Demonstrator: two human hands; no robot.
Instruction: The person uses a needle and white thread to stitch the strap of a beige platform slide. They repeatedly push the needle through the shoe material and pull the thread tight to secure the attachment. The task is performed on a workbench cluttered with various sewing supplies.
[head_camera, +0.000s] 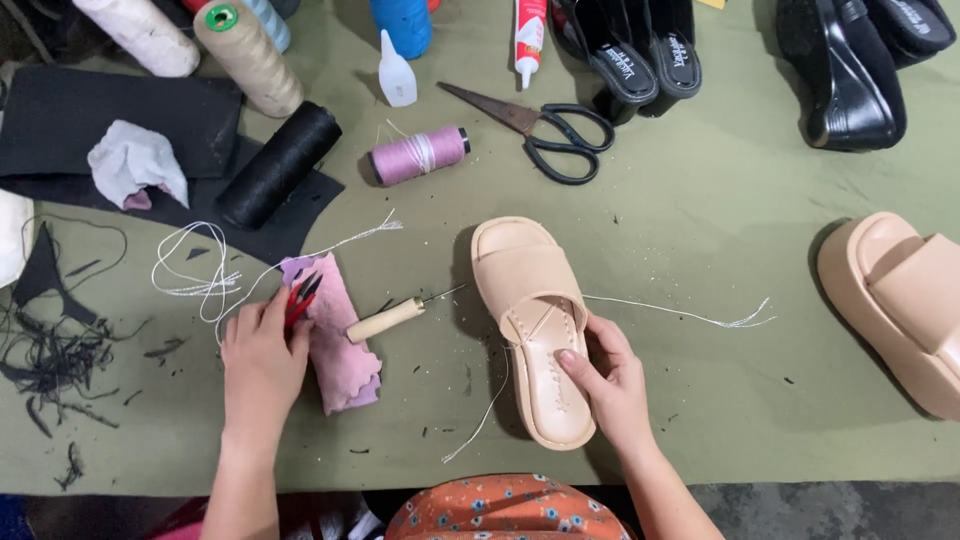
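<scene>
Beige sandal, pink cloth

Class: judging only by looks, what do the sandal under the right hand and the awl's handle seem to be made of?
Sandal: probably smooth, matte beige synthetic leather or moulded foam; thick padded strap, stitched edge, even sheen. Awl handle: likely pale unvarnished wood; dull, light tan, rounded cylinder with a thin metal needle.

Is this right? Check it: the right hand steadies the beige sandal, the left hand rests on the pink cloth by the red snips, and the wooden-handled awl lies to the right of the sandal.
One detail is wrong. In the head view the awl lies to the left of the beige sandal, between it and the pink cloth. The rest holds: the right hand steadies the sandal, and the left hand rests on the cloth by the red snips.
</scene>
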